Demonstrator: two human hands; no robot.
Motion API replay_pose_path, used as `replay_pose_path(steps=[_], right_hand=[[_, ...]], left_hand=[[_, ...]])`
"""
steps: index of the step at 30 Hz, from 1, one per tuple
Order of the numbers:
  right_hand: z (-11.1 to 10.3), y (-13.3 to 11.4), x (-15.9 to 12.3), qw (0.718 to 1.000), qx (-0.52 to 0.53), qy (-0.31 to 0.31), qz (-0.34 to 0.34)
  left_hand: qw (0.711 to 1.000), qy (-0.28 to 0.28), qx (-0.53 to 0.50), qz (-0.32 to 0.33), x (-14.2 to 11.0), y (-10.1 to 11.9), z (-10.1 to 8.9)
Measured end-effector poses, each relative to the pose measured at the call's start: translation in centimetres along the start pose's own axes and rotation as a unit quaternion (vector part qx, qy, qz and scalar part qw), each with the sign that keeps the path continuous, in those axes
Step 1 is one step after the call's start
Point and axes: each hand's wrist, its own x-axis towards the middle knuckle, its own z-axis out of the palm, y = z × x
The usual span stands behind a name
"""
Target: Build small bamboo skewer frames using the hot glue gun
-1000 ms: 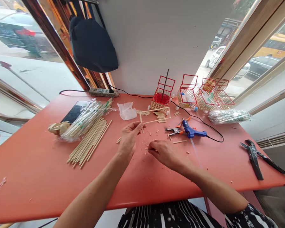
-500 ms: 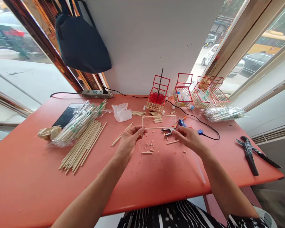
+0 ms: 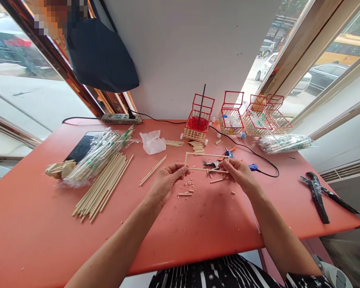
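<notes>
A rectangular frame of thin wooden sticks (image 3: 208, 155) is held up over the table between both hands. My left hand (image 3: 169, 179) pinches its lower left corner, where a short stick end runs down behind the fingers. At the other end, my right hand (image 3: 238, 172) has thumb and fingers closed on the right side. Behind the frame lie metal pliers (image 3: 210, 164) and a blue glue gun (image 3: 229, 153), both partly covered. Small wood scraps (image 3: 188, 184) and a short cut stick (image 3: 185, 194) are scattered below it.
Long sticks (image 3: 103, 188) and plastic-wrapped bundles (image 3: 99, 158) lie at left, with white tissue (image 3: 152, 142) nearby. Stick-built carts with red rims (image 3: 197, 124) line the back wall. A black cable (image 3: 258, 154) crosses behind my right hand. Black-handled cutters (image 3: 316, 196) rest near the right edge.
My right hand has taken hold of the frame's right side, where before it was apart from it. The frame has moved slightly right and toward me.
</notes>
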Motion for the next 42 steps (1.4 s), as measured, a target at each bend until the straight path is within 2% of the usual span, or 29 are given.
replay_pose_path(steps=[17, 23, 28, 32, 35, 39, 42], right_hand=[[0.4, -0.5, -0.8, 0.999, 0.019, -0.049, 0.001], [-0.4, -0.6, -0.9, 0.998, 0.008, -0.061, -0.007], [-1.6, -0.5, -0.9, 0.997, 0.002, -0.076, -0.018], [-1.7, -0.9, -1.2, 0.996, -0.026, -0.066, -0.045], [-1.1, -1.4, -1.6, 0.993, -0.046, -0.071, -0.081], [0.5, -1.7, -2.2, 0.984, -0.103, -0.094, -0.108], [1.8, -1.4, -2.4, 0.98, -0.125, -0.118, -0.1]], left_hand=[[1.0, -0.018, 0.016, -0.001, 0.0, -0.1, -0.2], [0.999, -0.034, 0.04, 0.0, -0.1, 0.1, -0.1], [0.996, -0.066, 0.067, -0.013, -0.2, 0.1, -0.2], [0.988, -0.105, 0.113, -0.015, -0.5, 0.3, -0.1], [0.977, -0.153, 0.144, -0.028, -0.9, 0.5, 0.1], [0.96, -0.204, 0.164, -0.098, -1.3, 0.3, 0.3], [0.949, -0.239, 0.183, -0.09, -1.3, -0.1, 0.3]])
